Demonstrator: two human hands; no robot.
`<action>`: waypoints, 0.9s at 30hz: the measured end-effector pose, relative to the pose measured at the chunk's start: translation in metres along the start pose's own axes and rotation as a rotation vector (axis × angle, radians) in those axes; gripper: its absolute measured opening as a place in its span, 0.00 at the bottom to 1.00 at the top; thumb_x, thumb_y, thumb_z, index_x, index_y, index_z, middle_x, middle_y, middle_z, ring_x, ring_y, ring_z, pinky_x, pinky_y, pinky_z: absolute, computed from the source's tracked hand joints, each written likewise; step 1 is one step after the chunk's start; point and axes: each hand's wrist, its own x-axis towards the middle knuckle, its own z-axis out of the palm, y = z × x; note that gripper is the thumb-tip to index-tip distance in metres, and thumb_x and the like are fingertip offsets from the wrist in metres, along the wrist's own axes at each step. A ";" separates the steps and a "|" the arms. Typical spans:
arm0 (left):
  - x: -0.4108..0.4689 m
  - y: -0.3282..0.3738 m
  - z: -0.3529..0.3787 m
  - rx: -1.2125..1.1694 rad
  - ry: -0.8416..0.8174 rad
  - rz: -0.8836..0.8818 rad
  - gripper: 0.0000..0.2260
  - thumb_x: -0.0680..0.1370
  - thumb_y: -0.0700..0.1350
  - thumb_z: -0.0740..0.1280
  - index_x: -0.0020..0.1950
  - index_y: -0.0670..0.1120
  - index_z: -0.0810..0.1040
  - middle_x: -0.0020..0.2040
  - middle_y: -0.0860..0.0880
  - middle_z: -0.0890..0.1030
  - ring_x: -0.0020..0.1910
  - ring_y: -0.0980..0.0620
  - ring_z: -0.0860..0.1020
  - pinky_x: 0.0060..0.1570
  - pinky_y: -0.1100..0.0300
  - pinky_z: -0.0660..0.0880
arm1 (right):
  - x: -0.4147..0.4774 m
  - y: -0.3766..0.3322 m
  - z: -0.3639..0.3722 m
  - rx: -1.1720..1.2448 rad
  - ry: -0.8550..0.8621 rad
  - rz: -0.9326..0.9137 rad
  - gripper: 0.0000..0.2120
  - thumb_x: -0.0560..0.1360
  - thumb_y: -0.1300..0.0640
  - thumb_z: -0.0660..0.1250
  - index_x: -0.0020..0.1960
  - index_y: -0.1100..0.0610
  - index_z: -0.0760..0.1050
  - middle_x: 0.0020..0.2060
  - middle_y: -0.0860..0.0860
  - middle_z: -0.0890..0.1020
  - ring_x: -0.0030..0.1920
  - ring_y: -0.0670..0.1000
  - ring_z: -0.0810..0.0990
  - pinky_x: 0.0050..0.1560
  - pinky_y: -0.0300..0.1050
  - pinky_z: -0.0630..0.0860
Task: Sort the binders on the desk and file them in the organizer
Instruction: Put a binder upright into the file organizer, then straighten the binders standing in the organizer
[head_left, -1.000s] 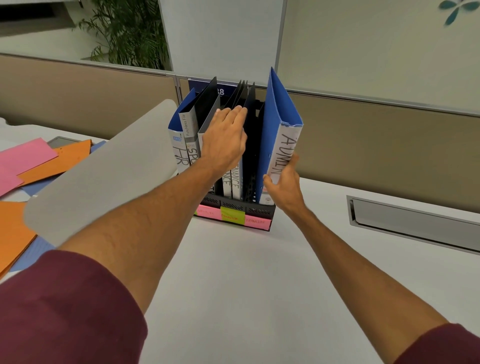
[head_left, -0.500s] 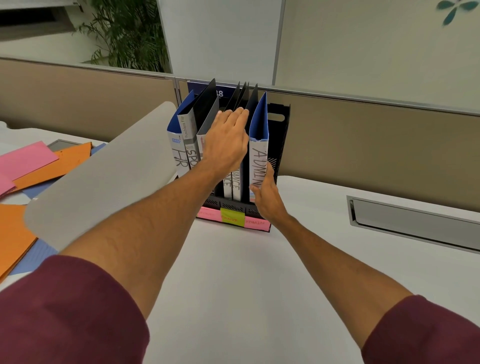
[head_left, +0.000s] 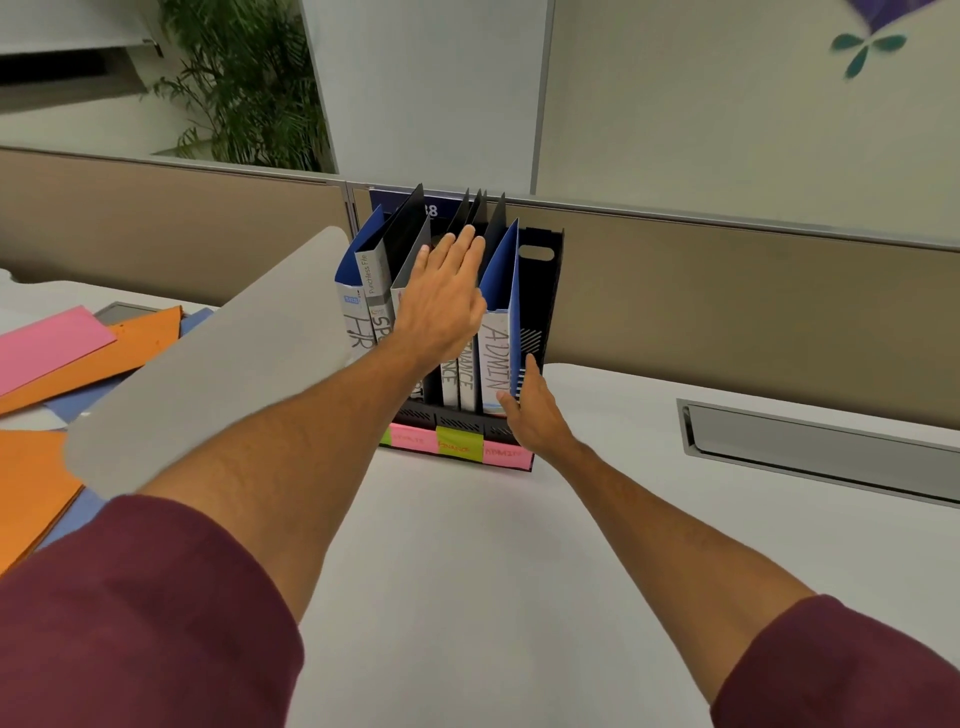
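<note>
Standing upright in the rightmost slot of the black organizer (head_left: 541, 291), the blue ADMIN binder (head_left: 496, 338) is being shown from the head camera with its lettered spine facing the person. It is being touched near its bottom by the right hand (head_left: 531, 415). That hand's fingers are being held fairly straight, with the thumb laid on the spine and the forefinger running up the blue cover beside the organizer's right wall. Nothing is being clasped by it.

The left hand (head_left: 441, 301) is being held flat and spread against the middle binders, fingers straight and pointing up toward their black tops. Part of the FINANCE binder (head_left: 467, 379) is being hidden by this hand. The HR binder (head_left: 356, 322) is being kept in the leftmost slot, and a grey one is leaning just beside it.

Sticky notes (head_left: 460, 444) in pink and green are being displayed along the organizer's front lip, one under each slot; their writing is too small to read fully. The organizer is being backed by a tan partition (head_left: 727, 312) at the far edge of the white desk (head_left: 467, 571).

Orange folders (head_left: 31, 493) and a pink folder (head_left: 47, 343) are being left in a loose pile on the desk's left side, partly hidden by a grey board (head_left: 223, 353).
</note>
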 end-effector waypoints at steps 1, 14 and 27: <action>-0.008 0.001 0.000 -0.011 0.017 -0.015 0.28 0.81 0.48 0.57 0.78 0.45 0.51 0.79 0.46 0.51 0.78 0.46 0.50 0.75 0.47 0.45 | -0.005 0.001 -0.003 -0.045 0.014 -0.003 0.33 0.82 0.56 0.58 0.78 0.59 0.42 0.78 0.55 0.53 0.77 0.55 0.54 0.75 0.51 0.55; -0.186 0.057 0.033 -0.044 -0.265 -0.045 0.29 0.81 0.60 0.51 0.78 0.49 0.51 0.79 0.47 0.50 0.78 0.46 0.47 0.75 0.43 0.45 | -0.137 0.031 -0.016 -0.733 0.080 -0.008 0.35 0.78 0.35 0.42 0.79 0.53 0.43 0.79 0.53 0.45 0.78 0.55 0.41 0.75 0.58 0.39; -0.316 0.143 0.031 -0.057 -0.463 0.109 0.39 0.72 0.67 0.32 0.79 0.50 0.45 0.79 0.48 0.41 0.77 0.45 0.39 0.72 0.43 0.34 | -0.304 0.090 -0.017 -0.824 0.125 0.205 0.58 0.55 0.27 0.12 0.78 0.50 0.39 0.78 0.52 0.41 0.78 0.56 0.38 0.74 0.59 0.35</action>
